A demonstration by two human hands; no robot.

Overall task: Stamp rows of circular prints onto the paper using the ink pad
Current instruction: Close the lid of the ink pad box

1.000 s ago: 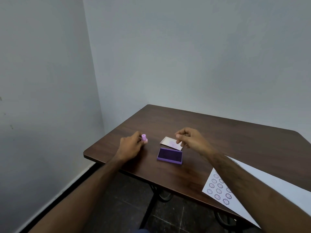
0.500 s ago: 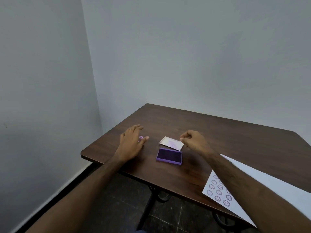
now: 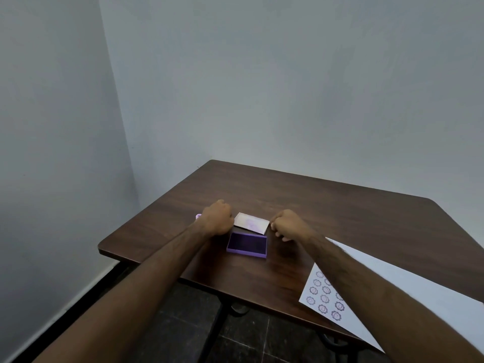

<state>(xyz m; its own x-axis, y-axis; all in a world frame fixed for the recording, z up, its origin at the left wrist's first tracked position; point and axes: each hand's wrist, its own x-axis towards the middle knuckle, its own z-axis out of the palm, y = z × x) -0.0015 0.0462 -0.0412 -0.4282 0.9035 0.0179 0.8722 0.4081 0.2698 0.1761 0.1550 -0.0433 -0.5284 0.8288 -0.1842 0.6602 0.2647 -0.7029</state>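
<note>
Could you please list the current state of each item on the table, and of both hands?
Ink pad: open, lying flat.
Lid: off, lying behind the pad.
Stamp: on the table, released, mostly hidden by the left hand.
Paper: flat, partly stamped with rows of prints.
Left hand: curled, grip empty.
Right hand: curled, grip empty.

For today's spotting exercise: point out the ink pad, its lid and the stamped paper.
ink pad [image 3: 247,243]: head view, middle of the dark inked surface.
lid [image 3: 251,220]: head view, centre of the pale upturned face.
paper [image 3: 372,273]: head view, bare white area beyond the forearm.
</note>
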